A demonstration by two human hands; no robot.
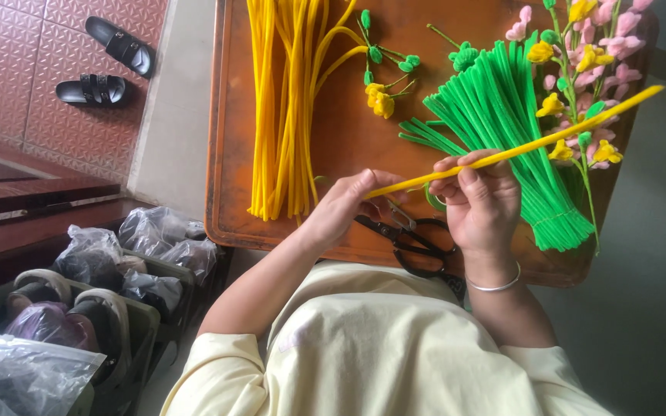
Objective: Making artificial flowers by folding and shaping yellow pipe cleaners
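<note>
My left hand [344, 206] pinches the near end of a long yellow pipe cleaner [549, 141]. My right hand [481, 200] grips the same stem further along, and it runs up to the right over a bundle of green pipe cleaners [502, 131]. Black scissors [418, 245] lie on the wooden table [233, 154] just under both hands. A bundle of yellow pipe cleaners [287, 108] lies to the left of my left hand.
Finished pink and yellow pipe-cleaner flowers [587, 69] lie at the table's far right, and small green and yellow flower pieces [383, 77] sit mid-table. Black sandals [109, 65] stand on the tiled floor at left; a rack with bagged shoes [94, 293] is below left.
</note>
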